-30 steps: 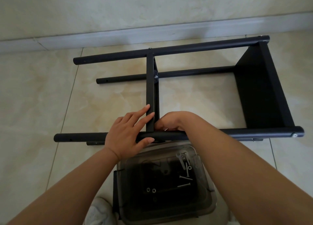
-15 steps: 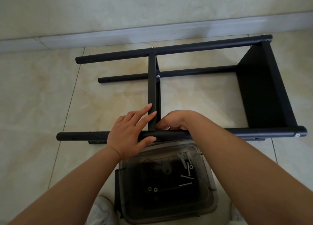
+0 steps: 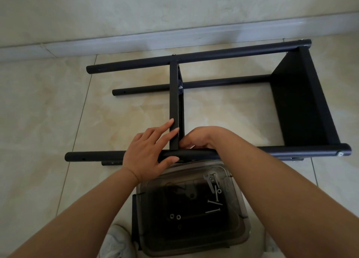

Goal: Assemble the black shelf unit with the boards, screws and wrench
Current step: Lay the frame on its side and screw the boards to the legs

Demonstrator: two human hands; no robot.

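The black shelf unit point(image 3: 229, 52) lies on its side on the tiled floor, its round posts running left to right. One board point(image 3: 303, 106) is fixed at the right end and a second board point(image 3: 175, 102) stands edge-up in the middle. My left hand point(image 3: 149, 151) holds the near post point(image 3: 93, 156), thumb under it, fingers straight against the middle board. My right hand point(image 3: 200, 139) is curled at the joint of that board and the near post; what its fingers pinch is hidden. A wrench point(image 3: 208, 181) and several screws point(image 3: 213, 201) lie in the bin.
A smoky transparent plastic bin point(image 3: 245, 224) sits on the floor just below the near post, holding washers point(image 3: 174, 216) and black parts. A light shoe point(image 3: 114, 242) shows at the bottom edge. The wall and skirting point(image 3: 136, 40) run behind the unit.
The view has shifted slightly. Both hands stay at the same joint with barely any movement.
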